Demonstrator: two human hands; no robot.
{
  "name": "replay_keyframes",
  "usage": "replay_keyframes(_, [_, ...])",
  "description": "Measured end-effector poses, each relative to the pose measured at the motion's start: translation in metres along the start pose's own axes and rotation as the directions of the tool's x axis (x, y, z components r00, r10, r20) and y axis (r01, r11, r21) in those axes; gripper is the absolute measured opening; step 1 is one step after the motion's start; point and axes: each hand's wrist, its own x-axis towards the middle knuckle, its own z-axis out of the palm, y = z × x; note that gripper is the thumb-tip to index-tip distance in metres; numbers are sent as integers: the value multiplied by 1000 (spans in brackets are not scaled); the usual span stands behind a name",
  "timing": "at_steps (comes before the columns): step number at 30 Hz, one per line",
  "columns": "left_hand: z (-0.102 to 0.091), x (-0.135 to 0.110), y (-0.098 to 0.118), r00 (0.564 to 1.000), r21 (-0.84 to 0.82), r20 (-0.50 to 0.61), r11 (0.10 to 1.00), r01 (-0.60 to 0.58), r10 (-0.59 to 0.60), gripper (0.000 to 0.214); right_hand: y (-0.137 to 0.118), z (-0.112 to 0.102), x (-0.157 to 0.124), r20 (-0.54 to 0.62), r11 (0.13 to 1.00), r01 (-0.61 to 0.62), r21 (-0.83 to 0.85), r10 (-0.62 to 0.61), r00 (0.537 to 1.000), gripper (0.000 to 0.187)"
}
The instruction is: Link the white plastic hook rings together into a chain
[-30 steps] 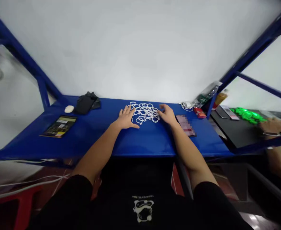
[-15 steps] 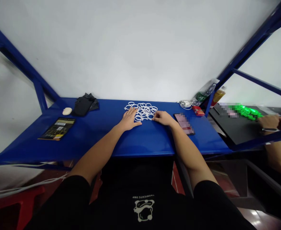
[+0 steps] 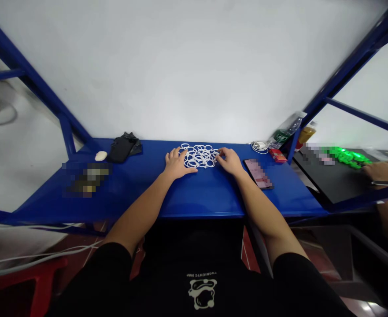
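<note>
Several thin white plastic rings [image 3: 200, 156] lie in a loose, overlapping heap on the blue table [image 3: 200, 193]. My left hand [image 3: 175, 164] rests at the heap's left side, fingers spread and thumb stretched along its near edge; its fingertips touch the outer rings. At the right side is my right hand [image 3: 230, 162], its fingers bent and its thumb and forefinger apart against the outermost rings. Neither hand lifts a ring off the table.
A phone [image 3: 259, 174], a red box [image 3: 278, 156], a white cable [image 3: 260, 146] and a plastic bottle [image 3: 284, 132] are on the right. Leftward lie a black pouch-like thing [image 3: 121, 147] and a pale round object [image 3: 101, 156]. Beyond the frame, another person's hands [image 3: 382, 171] are near green glowing items [image 3: 349, 155].
The heap of rings looks more compact between my hands. My right hand's fingers have opened somewhat and reach further along the right edge. The whole view has shifted slightly.
</note>
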Motion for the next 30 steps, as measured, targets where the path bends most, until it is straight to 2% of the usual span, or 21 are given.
replay_keyframes(7, [3, 2, -3, 999, 13, 20, 999, 50, -50, 98, 5, 1, 0, 133, 999, -8, 37, 3, 991, 22])
replay_keyframes(12, [5, 7, -4, 998, 25, -68, 1000, 1, 1, 90, 1, 0, -1, 237, 999, 13, 32, -20, 971, 28])
replay_keyframes(16, [4, 10, -3, 986, -22, -161, 998, -53, 49, 79, 0, 0, -1, 306, 1000, -10, -23, 17, 952, 27])
replay_keyframes(20, [4, 8, -3, 974, -103, -215, 990, -97, 73, 60, -1, 0, -2, 336, 999, -5, -53, 23, 942, 33])
replay_keyframes(25, [4, 1, 2, 969, -186, -215, 969, -160, 119, 42, -2, 0, -2, 335, 997, -25, -77, 50, 941, 46])
replay_keyframes(30, [4, 1, 6, 954, -234, -259, 948, -216, 153, 35, -3, 0, -2, 347, 996, -35, -78, 61, 936, 37])
